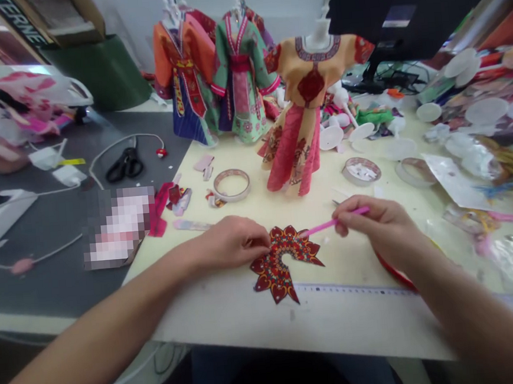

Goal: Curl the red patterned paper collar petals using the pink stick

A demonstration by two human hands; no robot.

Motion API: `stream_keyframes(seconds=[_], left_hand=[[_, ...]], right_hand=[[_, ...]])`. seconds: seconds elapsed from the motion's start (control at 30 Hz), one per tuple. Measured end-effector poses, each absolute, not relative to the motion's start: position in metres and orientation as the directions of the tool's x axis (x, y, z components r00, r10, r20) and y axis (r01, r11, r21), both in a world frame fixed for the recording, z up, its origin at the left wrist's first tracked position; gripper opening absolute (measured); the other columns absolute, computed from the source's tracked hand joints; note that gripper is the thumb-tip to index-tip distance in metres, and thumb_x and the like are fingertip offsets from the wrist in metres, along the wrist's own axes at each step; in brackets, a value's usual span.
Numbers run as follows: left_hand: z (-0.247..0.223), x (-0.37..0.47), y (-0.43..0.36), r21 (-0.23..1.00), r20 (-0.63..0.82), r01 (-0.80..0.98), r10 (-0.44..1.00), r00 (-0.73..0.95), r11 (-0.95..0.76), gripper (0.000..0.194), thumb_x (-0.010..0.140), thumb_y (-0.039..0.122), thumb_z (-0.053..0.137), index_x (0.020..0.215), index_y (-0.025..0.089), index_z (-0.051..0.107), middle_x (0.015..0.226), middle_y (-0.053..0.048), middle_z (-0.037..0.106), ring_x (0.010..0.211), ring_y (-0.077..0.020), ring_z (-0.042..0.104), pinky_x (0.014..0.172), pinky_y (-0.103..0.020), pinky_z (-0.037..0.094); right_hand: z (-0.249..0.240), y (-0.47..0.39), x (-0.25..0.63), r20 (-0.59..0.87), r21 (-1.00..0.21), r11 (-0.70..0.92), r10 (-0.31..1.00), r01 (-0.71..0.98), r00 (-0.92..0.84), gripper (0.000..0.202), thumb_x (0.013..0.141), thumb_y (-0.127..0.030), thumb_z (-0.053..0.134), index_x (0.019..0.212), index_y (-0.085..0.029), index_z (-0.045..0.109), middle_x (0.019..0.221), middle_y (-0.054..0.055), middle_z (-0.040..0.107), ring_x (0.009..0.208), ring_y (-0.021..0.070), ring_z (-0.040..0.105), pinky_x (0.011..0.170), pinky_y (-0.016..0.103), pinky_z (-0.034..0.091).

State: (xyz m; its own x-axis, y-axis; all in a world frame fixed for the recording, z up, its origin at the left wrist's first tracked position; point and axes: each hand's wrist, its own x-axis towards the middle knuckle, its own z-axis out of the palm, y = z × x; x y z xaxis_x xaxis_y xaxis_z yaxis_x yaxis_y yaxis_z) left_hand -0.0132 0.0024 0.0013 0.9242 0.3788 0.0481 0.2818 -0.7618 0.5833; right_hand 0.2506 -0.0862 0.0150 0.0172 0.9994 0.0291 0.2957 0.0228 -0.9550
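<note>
A dark red collar-shaped piece of patterned fabric (274, 270) with pointed, petal-like edges lies on the pale tabletop, its opening facing lower right. My left hand (236, 241) is closed at its upper left edge, thumb and fingers pinched on the fabric. In my right hand (381, 220) is a thin pink stick (325, 226), gripped like a pen. The stick's far end reaches the collar's upper right edge; whether it presses on the fabric I cannot tell. Partly hidden under my right wrist is a red curved handle (393, 271).
Behind stand a doll-sized yellow and red dress (306, 93) and two robes (242, 75) on white stands. Tape rolls (247, 184), fabric scraps (162, 208) and a ruler strip (348, 291) lie around. Black scissors (125, 165) rest on the grey mat; plastic-wrapped clutter fills the right side.
</note>
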Motion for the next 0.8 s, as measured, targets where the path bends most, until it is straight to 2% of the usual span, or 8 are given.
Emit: stream_keyframes(seconds=[0.1, 0.23, 0.47, 0.8], left_hand=[[0.008, -0.016, 0.001, 0.613, -0.068, 0.326, 0.363, 0.929, -0.720, 0.010, 0.080, 0.017, 0.056, 0.083, 0.016, 0.066, 0.071, 0.001, 0.065, 0.062, -0.0077, 0.056, 0.059, -0.018, 0.039], [0.013, -0.017, -0.002, 0.618, -0.174, 0.362, 0.328, 0.929, -0.698, 0.009, 0.079, 0.017, 0.056, 0.078, 0.016, 0.065, 0.062, 0.002, 0.059, 0.055, -0.0067, 0.051, 0.053, -0.017, 0.035], [0.011, -0.017, -0.008, 0.645, -0.147, 0.275, 0.236, 0.960, -0.713, 0.011, 0.076, 0.012, 0.056, 0.071, 0.017, 0.065, 0.058, 0.004, 0.056, 0.052, -0.0062, 0.048, 0.050, -0.017, 0.033], [0.009, -0.013, -0.013, 0.633, -0.202, 0.304, 0.227, 0.953, -0.712, 0.012, 0.077, 0.015, 0.055, 0.073, 0.018, 0.066, 0.061, 0.003, 0.061, 0.053, -0.0071, 0.052, 0.050, -0.017, 0.034]], right_hand=[[0.009, -0.099, 0.223, -0.093, -0.969, -0.050, 0.981, 0.240, -0.168, 0.017, 0.081, -0.036, 0.059, 0.079, -0.019, 0.061, 0.063, -0.001, 0.060, 0.059, 0.0104, 0.054, 0.055, 0.024, 0.044], [0.003, -0.104, 0.209, -0.130, -0.958, -0.081, 0.977, 0.274, -0.167, 0.019, 0.081, -0.037, 0.059, 0.077, -0.018, 0.059, 0.066, 0.001, 0.060, 0.059, 0.0097, 0.051, 0.053, 0.023, 0.041], [-0.001, -0.106, 0.206, -0.127, -0.950, -0.073, 0.978, 0.303, -0.162, 0.018, 0.081, -0.036, 0.059, 0.077, -0.019, 0.060, 0.067, 0.001, 0.062, 0.057, 0.0095, 0.050, 0.050, 0.023, 0.040], [-0.006, -0.107, 0.203, -0.129, -0.947, -0.074, 0.978, 0.313, -0.161, 0.018, 0.080, -0.035, 0.059, 0.076, -0.018, 0.061, 0.065, 0.001, 0.062, 0.054, 0.0090, 0.050, 0.048, 0.022, 0.040]])
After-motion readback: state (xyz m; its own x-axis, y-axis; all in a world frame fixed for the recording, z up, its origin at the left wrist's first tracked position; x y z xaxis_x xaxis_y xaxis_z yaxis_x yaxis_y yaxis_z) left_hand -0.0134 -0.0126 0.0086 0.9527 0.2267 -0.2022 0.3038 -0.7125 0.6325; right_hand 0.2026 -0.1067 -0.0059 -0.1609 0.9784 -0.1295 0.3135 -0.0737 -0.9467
